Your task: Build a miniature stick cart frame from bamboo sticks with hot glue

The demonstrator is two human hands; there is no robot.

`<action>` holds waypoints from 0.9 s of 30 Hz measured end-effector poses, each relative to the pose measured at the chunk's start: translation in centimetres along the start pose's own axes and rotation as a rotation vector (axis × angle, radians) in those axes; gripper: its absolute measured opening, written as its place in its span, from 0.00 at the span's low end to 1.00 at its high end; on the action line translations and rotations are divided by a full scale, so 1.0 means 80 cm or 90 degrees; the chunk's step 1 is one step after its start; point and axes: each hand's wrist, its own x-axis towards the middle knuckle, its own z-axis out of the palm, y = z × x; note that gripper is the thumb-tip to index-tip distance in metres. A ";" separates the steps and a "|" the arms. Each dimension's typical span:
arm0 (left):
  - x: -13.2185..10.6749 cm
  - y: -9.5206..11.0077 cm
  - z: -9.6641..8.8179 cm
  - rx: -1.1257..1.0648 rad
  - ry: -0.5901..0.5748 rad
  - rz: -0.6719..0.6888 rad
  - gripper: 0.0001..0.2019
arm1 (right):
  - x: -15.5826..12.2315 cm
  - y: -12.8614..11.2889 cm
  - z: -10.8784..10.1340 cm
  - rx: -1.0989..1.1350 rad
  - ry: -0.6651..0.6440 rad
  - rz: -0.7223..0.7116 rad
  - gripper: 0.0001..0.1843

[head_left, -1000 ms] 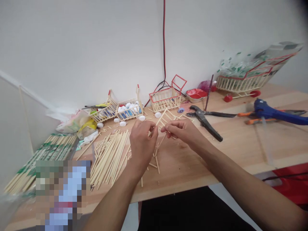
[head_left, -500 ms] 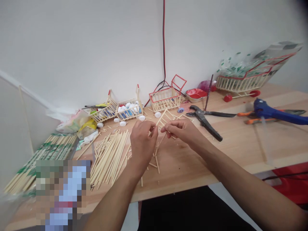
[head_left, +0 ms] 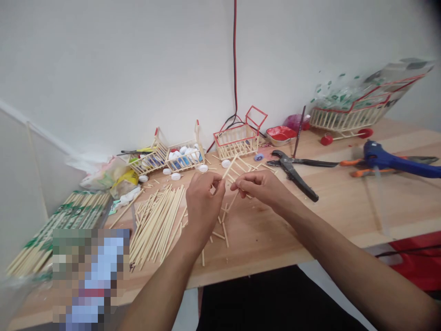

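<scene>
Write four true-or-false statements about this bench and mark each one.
1. The left hand and the right hand both pinch the stick frame. True.
2. The glue gun is red. False: it is blue.
3. The cutters lie left of the left hand. False: they lie right of the right hand.
4. Loose sticks lie piled left of the left hand. True.

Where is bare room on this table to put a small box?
Bare wood lies right of the right hand, between the pliers, the glue gun and the front edge. Crowded: the loose sticks left of the left hand, the stick frame in both hands, the baskets at the wall.
</scene>
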 end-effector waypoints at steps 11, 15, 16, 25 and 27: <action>0.000 0.000 0.000 -0.030 -0.003 -0.028 0.05 | -0.001 0.004 -0.003 -0.073 0.031 -0.030 0.13; 0.001 0.000 -0.001 -0.041 -0.011 -0.041 0.05 | -0.002 0.003 -0.003 -0.091 0.041 -0.050 0.13; 0.001 0.000 -0.001 -0.044 -0.013 -0.047 0.05 | -0.002 0.004 -0.002 -0.096 0.045 -0.060 0.13; 0.002 0.001 -0.003 -0.058 -0.022 -0.074 0.03 | -0.007 0.003 0.001 -0.211 0.090 -0.151 0.11; 0.002 0.001 -0.003 -0.063 -0.022 -0.084 0.03 | -0.008 0.004 0.001 -0.234 0.099 -0.180 0.10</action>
